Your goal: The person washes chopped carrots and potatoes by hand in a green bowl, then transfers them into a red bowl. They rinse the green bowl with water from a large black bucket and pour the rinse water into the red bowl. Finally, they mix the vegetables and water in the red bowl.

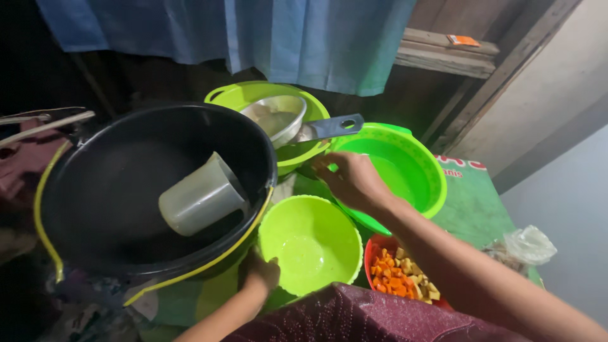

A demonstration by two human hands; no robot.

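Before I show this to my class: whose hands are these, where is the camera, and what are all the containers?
One picture, from a camera worn on a person's head, looking down at their own bare hands. The left hand grips the rim of a small green bowl. The right hand reaches over a larger green basin, holding nothing visible. Beside them: a big black tub with a clear plastic jug inside, and a red bowl of diced orange and yellow vegetables.
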